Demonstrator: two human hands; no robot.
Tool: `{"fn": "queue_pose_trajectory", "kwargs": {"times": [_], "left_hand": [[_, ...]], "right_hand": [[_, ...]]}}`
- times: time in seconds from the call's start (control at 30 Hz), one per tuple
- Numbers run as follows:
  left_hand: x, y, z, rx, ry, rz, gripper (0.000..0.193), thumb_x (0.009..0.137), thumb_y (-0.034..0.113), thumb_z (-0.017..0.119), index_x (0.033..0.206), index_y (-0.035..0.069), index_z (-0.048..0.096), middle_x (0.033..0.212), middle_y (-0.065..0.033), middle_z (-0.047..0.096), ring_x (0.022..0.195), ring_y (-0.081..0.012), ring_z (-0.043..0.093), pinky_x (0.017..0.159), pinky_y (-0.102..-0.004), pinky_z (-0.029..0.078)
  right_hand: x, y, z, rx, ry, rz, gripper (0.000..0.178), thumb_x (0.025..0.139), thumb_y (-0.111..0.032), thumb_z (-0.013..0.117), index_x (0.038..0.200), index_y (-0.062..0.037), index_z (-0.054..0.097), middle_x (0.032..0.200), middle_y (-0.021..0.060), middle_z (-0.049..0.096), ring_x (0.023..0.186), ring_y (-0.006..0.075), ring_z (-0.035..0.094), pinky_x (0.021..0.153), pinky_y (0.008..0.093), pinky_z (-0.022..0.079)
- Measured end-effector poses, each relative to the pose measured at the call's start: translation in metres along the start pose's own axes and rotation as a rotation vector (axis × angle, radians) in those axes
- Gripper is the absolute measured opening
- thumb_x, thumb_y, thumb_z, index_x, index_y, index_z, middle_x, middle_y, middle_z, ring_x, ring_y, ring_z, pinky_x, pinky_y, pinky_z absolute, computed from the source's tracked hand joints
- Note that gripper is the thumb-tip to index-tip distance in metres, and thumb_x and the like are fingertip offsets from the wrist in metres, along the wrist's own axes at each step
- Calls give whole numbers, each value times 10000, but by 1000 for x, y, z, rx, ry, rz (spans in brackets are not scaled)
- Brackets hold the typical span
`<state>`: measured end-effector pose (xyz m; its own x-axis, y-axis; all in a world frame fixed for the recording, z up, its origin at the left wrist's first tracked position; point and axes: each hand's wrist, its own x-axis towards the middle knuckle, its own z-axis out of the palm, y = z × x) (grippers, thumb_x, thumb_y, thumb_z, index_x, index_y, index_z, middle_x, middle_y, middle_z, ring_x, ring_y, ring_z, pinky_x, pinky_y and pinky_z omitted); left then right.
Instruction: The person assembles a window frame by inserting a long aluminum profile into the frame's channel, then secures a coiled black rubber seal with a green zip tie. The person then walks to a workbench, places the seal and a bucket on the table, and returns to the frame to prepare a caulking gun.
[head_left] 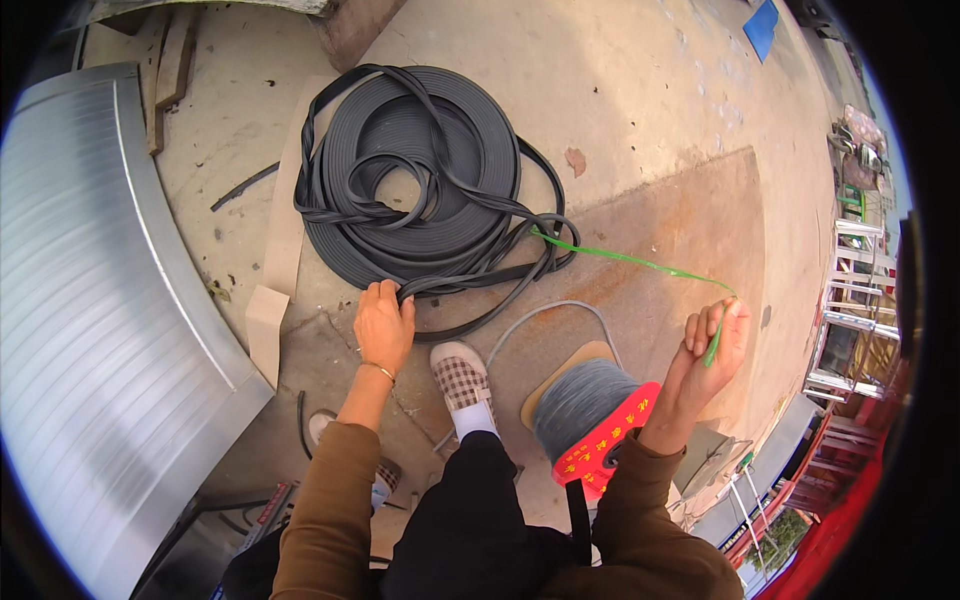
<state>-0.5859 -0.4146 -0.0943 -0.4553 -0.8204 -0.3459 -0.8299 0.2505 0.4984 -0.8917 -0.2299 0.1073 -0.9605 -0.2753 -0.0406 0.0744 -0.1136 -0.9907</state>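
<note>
A big coil of black rubber strip (465,130) lies on the ground ahead of me, with loose loops over its top and right side. My left hand (383,327) is closed on the strip at the coil's near edge. Out to the right, my right hand (722,335) is closed on a green plastic strap (640,262). The strap stretches from that hand to the loops at the coil's right side, and a short tail hangs below my fingers. How it is fastened at the loops is too small to tell.
A spool of grey cord (580,400) with a red flange stands by my right forearm. Ribbed metal sheeting (120,300) fills the left side. Cardboard (266,330) lies beside the coil, and a grey hose (545,308) curves near my shoe (460,375). Ladders (850,310) stand far right.
</note>
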Motion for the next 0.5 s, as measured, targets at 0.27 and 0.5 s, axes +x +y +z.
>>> {"fn": "queue_pose_trajectory", "kwargs": {"times": [0.27, 0.5], "left_hand": [[35, 25, -42, -161, 281, 195, 215, 896, 112, 783, 1036, 3, 659, 975, -131, 629, 928, -329, 589, 836, -434, 491], [92, 45, -70, 22, 415, 302, 455, 858, 100, 824, 1241, -12, 605, 1129, -159, 654, 1096, -359, 612, 998, -432, 488]], "right_hand": [[-11, -72, -33, -1046, 17, -621, 99, 1019, -4, 612, 923, -16, 588, 1279, 201, 662, 1216, 281, 605, 1071, 404, 442], [-61, 52, 8, -1231, -460, -192, 136, 804, 54, 704, 781, -15, 589, 1577, 214, 539, 1538, 459, 360, 1254, 572, 269]]}}
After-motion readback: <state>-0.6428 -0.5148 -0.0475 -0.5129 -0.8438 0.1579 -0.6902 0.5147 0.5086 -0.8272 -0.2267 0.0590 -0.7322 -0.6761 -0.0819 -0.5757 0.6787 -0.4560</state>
